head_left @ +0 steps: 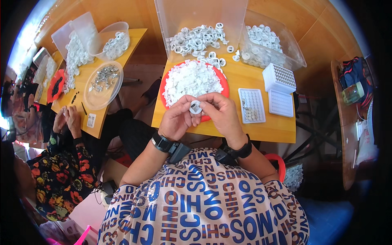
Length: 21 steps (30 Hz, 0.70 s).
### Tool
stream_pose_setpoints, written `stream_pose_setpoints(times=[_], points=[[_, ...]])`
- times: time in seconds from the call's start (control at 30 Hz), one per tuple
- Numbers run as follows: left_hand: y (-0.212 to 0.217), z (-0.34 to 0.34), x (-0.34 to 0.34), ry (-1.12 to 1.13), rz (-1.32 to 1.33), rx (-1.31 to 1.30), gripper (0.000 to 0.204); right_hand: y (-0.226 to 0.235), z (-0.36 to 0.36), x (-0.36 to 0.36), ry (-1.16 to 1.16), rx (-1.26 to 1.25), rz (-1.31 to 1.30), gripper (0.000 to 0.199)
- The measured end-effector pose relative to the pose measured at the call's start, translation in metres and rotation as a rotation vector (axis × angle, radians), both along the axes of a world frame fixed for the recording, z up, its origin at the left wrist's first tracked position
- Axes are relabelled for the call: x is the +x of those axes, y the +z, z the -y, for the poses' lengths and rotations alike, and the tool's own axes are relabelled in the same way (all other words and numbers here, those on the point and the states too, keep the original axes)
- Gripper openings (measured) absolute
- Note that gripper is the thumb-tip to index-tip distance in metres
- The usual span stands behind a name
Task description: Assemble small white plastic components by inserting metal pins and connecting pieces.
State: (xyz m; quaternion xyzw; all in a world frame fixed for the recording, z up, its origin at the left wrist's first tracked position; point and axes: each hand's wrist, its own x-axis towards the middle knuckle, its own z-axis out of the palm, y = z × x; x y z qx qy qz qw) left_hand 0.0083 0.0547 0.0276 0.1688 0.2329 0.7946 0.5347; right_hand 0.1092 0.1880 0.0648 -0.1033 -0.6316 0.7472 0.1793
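While both hands sit close over the near edge of the wooden bench (245,122), the left hand (176,120) and right hand (222,112) pinch a small white plastic ring (195,107) between them, fingers clamped on its rim. Right behind it there's a round red tray (164,83) heaped with fluffy-looking white bits, plus a white gridded tray (252,105) off to the right, part-filled with little round pieces

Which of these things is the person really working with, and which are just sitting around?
In use: white ring, held by left hand and right hand; red tray of white pieces; clear bin of rings.

Lying about: grid trays, bottle, neighbour's dish.
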Motion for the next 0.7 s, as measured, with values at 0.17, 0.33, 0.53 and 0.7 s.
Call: stream_pose_setpoints(times=[0.17, 0.33, 0.53, 0.7], points=[[0.002, 0.001, 0.000, 0.025, 0.003, -0.032, 0.025, 0.007, 0.002, 0.002, -0.025, 0.001, 0.007, 0.013], [0.002, -0.002, 0.003, 0.049, -0.031, -0.042, 0.027, -0.004, -0.002, 0.002, -0.026, 0.037, -0.011, 0.013], [0.010, 0.000, 0.006, 0.064, -0.103, -0.110, 0.021, -0.001, -0.001, 0.001, -0.019, 0.029, 0.003, 0.010], [0.005, 0.003, 0.002, 0.066, -0.127, -0.136, 0.022, -0.002, -0.002, 0.001, -0.006, 0.099, 0.059, 0.011]])
